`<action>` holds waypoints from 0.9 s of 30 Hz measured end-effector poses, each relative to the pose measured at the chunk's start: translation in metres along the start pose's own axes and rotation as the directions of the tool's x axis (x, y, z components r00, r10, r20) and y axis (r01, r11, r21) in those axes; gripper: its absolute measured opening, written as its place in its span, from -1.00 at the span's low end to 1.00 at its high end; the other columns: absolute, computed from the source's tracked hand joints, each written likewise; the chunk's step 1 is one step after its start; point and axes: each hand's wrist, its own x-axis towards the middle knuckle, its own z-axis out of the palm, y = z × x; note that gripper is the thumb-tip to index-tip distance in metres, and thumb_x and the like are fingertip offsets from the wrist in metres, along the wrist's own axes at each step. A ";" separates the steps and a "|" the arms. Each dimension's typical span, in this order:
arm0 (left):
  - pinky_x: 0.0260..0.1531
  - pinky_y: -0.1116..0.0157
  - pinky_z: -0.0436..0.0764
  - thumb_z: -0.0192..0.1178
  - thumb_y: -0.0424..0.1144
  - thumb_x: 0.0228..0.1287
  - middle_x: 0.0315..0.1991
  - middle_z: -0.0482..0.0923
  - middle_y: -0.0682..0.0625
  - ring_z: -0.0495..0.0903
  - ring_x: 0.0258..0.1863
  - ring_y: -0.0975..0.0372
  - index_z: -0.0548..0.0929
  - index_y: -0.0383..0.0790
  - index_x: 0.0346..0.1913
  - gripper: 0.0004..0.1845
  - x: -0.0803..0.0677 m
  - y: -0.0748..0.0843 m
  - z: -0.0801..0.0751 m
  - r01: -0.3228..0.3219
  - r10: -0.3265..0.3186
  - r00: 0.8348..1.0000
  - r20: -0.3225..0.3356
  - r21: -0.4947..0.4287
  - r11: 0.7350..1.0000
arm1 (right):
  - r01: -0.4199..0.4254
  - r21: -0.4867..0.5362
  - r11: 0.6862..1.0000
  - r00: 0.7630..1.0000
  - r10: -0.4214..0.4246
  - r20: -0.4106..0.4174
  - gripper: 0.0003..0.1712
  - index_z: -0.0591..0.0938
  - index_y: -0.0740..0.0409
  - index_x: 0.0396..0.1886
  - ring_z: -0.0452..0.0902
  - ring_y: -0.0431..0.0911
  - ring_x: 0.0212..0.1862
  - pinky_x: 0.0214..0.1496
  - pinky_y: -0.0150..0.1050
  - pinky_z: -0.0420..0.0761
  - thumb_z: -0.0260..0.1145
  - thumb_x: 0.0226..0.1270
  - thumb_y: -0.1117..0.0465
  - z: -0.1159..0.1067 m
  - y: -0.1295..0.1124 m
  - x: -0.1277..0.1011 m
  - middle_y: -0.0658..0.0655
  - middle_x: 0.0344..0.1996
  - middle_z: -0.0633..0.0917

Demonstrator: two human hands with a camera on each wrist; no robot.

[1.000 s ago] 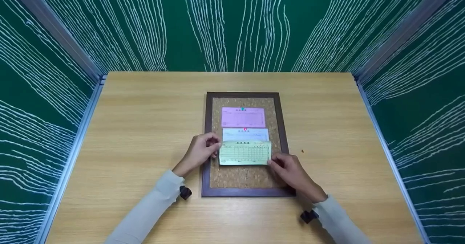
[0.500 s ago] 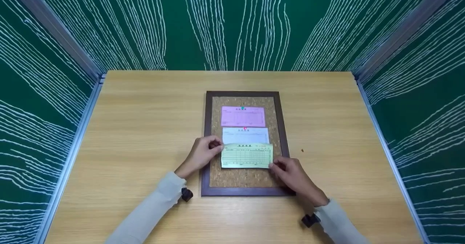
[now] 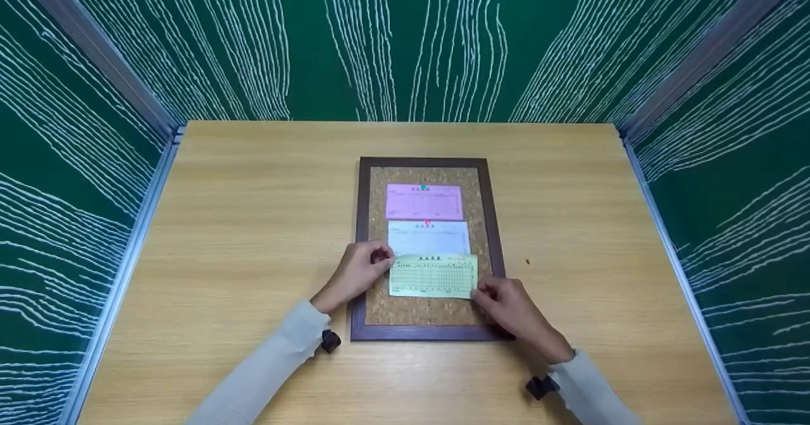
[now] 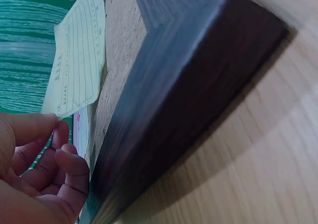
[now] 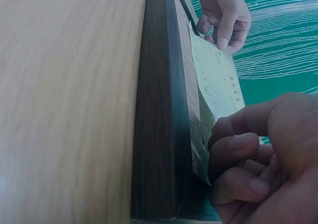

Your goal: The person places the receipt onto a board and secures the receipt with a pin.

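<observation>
Table (image 3: 253,235): a pale wooden top, walled on three sides by green panels with white wavy lines, carried everything at a flat working height.
Cork board (image 3: 427,311): it lay flat in the middle of the table inside a dark wooden frame (image 3: 361,248), long side running away from the person, so slips could be stacked down it in a column.
Pink slip (image 3: 424,202): it sat highest on the cork, fixed by a green pin (image 3: 423,187) at its top edge.
White slip (image 3: 429,238): it lay just below the pink one, held by a red pin (image 3: 427,222) at its top edge; its lower edge was overlapped by the green slip.
Green slip (image 3: 433,276): a ruled form, third in the column and level with the others. The wrist views showed it lifted a little off the cork rather than lying flat, and no pin showed on it.
Left hand (image 3: 355,272): thumb and fingertips pinched the slip's upper left corner, the hand resting over the frame's left rail, apparently to steady that end.
Right hand (image 3: 509,305): fingers curled and pinching the lower right corner, so the diagonal hold kept the paper stretched and square.
Small brown speck (image 3: 527,262): it lay on the table right of the frame, too small to identify.
</observation>
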 end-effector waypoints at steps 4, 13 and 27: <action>-0.29 0.38 0.57 0.37 -0.48 0.44 -0.37 0.69 0.06 0.55 -0.36 0.31 0.80 -0.28 -0.23 -0.92 0.000 0.001 0.001 -0.007 0.007 1.000 0.002 0.050 0.999 | 0.011 -0.048 0.999 1.000 -0.011 0.002 -0.72 0.68 0.13 -0.44 0.43 -0.26 -0.57 -0.53 -0.40 0.41 0.36 0.59 0.35 0.001 0.001 0.001 -0.08 -0.60 0.57; -0.21 0.26 0.67 0.36 -0.46 0.45 -0.30 0.74 -0.01 0.61 -0.30 0.24 0.81 -0.29 -0.21 -0.93 -0.001 0.005 0.004 -0.027 0.025 1.000 0.010 0.227 0.973 | 0.039 -0.120 0.992 0.999 -0.037 0.016 -0.62 0.59 0.07 -0.55 0.37 -0.29 -0.58 -0.52 -0.42 0.34 0.38 0.56 0.37 0.001 0.003 0.002 -0.15 -0.65 0.50; 0.05 0.00 0.71 0.39 -0.43 0.44 -0.25 0.76 -0.09 0.67 -0.11 0.03 0.82 -0.30 -0.22 -0.95 -0.004 0.004 0.007 -0.050 0.045 0.999 0.020 0.393 0.918 | -0.018 -0.158 0.987 0.999 0.023 0.030 -0.72 0.65 0.07 -0.48 0.40 -0.26 -0.56 -0.51 -0.41 0.35 0.38 0.49 0.37 0.002 -0.001 0.002 -0.10 -0.62 0.56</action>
